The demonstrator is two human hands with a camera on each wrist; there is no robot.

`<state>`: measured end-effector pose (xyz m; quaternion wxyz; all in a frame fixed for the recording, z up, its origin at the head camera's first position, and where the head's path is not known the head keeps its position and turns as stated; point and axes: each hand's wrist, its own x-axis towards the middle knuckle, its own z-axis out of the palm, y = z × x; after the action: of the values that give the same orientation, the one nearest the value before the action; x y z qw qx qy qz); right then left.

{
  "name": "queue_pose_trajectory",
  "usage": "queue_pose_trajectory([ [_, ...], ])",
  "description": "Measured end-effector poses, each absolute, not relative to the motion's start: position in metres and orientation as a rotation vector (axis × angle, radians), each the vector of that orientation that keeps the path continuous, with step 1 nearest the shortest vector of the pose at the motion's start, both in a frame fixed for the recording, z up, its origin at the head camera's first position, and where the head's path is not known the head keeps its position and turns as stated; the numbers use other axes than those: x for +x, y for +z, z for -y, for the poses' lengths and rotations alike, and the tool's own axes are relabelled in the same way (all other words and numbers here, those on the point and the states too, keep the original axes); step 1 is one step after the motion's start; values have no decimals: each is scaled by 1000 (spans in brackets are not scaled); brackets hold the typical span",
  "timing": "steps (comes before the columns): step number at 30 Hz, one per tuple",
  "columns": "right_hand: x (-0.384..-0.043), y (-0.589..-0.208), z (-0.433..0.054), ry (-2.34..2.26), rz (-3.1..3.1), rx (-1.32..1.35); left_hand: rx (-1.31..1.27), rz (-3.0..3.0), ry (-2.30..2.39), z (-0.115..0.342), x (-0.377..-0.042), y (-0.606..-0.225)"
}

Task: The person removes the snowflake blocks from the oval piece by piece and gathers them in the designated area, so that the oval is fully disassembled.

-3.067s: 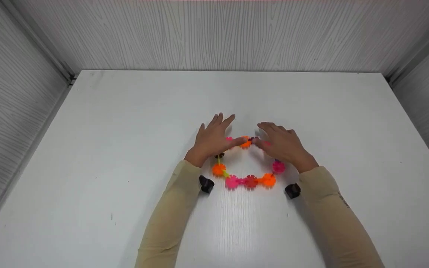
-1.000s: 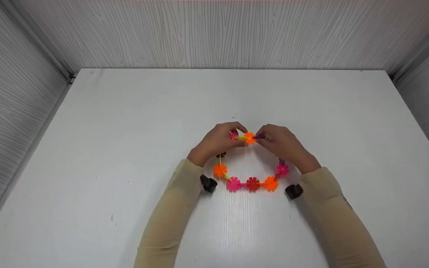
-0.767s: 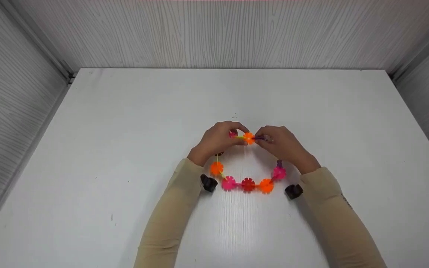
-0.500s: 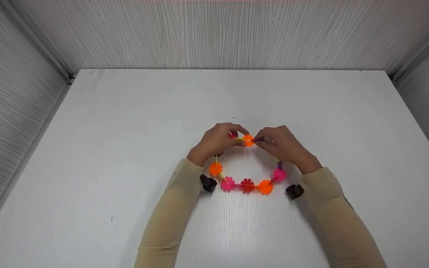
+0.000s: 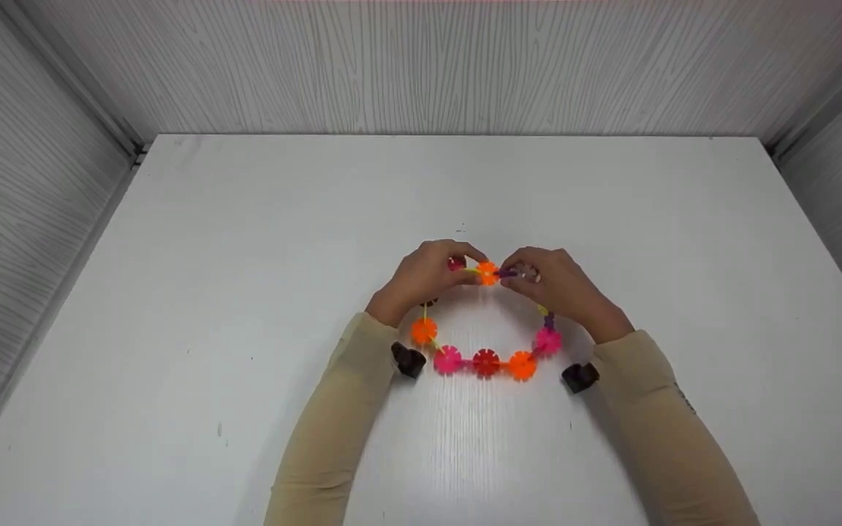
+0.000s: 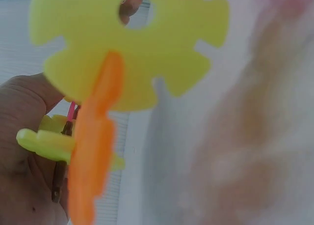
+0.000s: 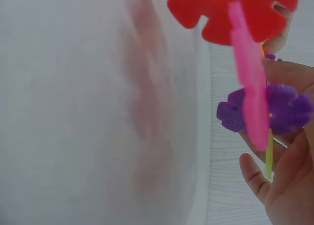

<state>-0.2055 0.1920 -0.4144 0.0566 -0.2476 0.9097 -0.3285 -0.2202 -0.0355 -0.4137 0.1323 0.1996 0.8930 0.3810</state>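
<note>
Notched plastic discs, slotted edge to edge, form a ring of connecting discs (image 5: pixel 486 363) between my hands. At its far side my left hand (image 5: pixel 421 277) pinches an orange disc (image 5: pixel 487 273) between thumb and fingers. My right hand (image 5: pixel 560 285) pinches the purple disc (image 5: pixel 507 274) beside it, with a pale disc (image 5: pixel 528 272) behind the fingertips. The orange and purple discs touch; whether they are slotted together I cannot tell. A yellow disc (image 6: pixel 181 33) looms large in the left wrist view. Red (image 7: pixel 235 14) and pink discs (image 7: pixel 252 87) hang close in the right wrist view.
Black wrist camera mounts (image 5: pixel 408 361) sit at both sleeve cuffs, near the ring's sides. The white table (image 5: pixel 245 219) is bounded by a grey wood-grain panel (image 5: pixel 421 66) at the back and panels at both sides.
Earlier both hands were spread over the ring; now each pinches a disc at its far side. The ring's near part has shifted slightly left. Over the last half second the hands barely move.
</note>
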Motion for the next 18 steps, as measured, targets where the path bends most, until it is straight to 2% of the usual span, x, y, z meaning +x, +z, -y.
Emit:
queue_pose_trajectory([
  [9, -205, -411, -195, -851, -2738, -469, 539, -2595, 1140, 40, -220, -415],
  [18, -202, -410, -193, -865, -2792, -473, 535, -2566, 1125, 38, -217, -412],
])
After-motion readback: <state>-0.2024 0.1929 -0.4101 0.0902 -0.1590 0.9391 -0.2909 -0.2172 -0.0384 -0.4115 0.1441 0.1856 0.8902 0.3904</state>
